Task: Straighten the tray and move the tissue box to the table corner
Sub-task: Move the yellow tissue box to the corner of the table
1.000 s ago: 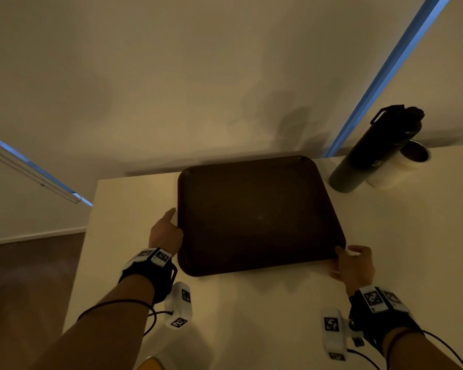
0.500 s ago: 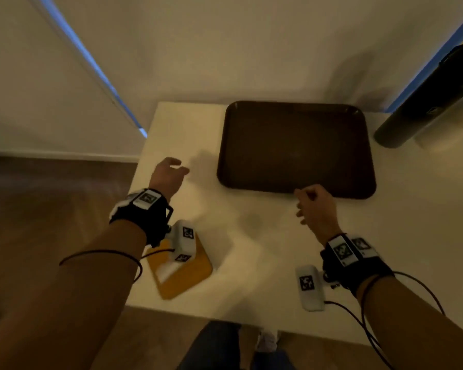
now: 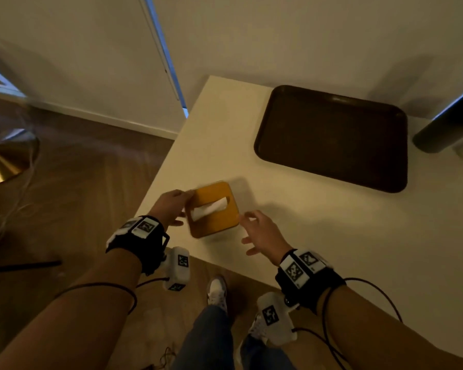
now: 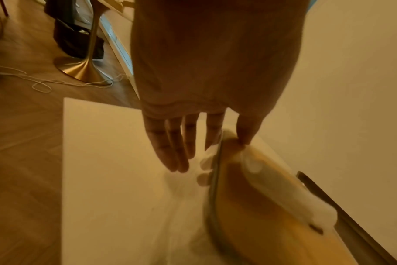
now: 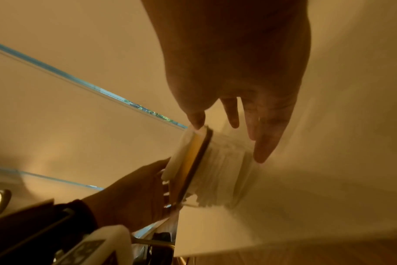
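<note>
Hands now off tray (image 3: 332,140); left hand (image 3: 171,206), fingers straight, touches tissue box (image 3: 219,220); right hand (image 3: 262,233) spread, thumb apparently touching.

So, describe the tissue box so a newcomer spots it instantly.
On the pale table, the dark brown tray lies farther back. Nearer, at the table's left edge between the left hand and right hand, sits the tissue box: the only orange thing there, white tissue poking from its top.
</note>
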`<state>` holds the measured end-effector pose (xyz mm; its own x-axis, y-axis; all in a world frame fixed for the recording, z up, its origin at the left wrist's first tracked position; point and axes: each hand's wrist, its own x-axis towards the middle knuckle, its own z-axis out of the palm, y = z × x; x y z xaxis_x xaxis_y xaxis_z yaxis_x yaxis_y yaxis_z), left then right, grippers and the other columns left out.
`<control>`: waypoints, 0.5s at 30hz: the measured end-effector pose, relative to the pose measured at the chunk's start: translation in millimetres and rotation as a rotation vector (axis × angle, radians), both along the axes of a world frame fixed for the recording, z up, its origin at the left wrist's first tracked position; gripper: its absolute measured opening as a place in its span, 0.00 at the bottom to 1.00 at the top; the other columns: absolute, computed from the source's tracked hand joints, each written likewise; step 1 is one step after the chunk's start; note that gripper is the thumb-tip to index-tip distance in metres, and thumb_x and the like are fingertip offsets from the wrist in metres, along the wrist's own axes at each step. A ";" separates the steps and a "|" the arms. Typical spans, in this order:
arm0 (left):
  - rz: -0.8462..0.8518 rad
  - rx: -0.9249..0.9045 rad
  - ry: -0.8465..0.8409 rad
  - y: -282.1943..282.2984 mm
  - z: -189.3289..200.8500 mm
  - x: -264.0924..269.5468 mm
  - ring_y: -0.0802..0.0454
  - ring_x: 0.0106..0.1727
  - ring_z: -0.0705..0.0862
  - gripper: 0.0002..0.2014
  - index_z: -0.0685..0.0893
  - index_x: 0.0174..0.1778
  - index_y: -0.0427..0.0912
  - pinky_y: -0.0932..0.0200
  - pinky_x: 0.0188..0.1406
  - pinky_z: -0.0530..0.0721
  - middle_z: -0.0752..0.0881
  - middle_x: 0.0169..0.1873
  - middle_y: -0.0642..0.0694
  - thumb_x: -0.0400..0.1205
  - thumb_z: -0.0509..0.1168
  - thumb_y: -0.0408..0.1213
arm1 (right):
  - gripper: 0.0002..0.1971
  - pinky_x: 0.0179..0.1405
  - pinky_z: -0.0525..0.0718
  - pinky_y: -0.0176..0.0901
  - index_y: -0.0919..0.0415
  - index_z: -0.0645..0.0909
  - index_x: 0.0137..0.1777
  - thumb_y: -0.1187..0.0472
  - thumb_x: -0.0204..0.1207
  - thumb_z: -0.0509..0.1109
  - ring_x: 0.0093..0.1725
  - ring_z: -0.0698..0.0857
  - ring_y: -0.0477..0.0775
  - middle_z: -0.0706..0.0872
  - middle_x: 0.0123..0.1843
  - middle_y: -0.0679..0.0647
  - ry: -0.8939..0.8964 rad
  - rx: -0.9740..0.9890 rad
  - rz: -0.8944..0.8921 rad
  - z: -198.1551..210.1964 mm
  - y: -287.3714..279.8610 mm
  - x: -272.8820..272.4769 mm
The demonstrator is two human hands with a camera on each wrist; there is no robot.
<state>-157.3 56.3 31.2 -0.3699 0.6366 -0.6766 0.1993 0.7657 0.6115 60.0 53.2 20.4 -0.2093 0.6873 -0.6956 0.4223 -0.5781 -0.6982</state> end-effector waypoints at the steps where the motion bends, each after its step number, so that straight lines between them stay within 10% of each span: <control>1: -0.003 0.005 -0.026 -2.2 -0.2 1.7 0.44 0.46 0.83 0.20 0.80 0.64 0.40 0.48 0.48 0.84 0.82 0.56 0.40 0.83 0.59 0.51 | 0.25 0.39 0.90 0.52 0.54 0.74 0.72 0.44 0.78 0.65 0.53 0.88 0.59 0.84 0.61 0.58 0.019 -0.013 -0.004 -2.0 -4.4 -5.5; 15: -0.013 0.136 -0.188 36.4 5.5 -22.6 0.39 0.49 0.86 0.19 0.80 0.63 0.40 0.49 0.38 0.88 0.83 0.57 0.38 0.84 0.59 0.50 | 0.14 0.58 0.87 0.62 0.51 0.77 0.59 0.46 0.80 0.61 0.57 0.87 0.60 0.86 0.54 0.55 0.008 0.168 -0.209 -2.4 39.2 -52.5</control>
<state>-180.0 92.7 36.7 -0.2366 0.7309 -0.6401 0.0819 0.6715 0.7365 7.5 92.3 18.0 -0.0557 0.8220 -0.5668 0.2997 -0.5278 -0.7948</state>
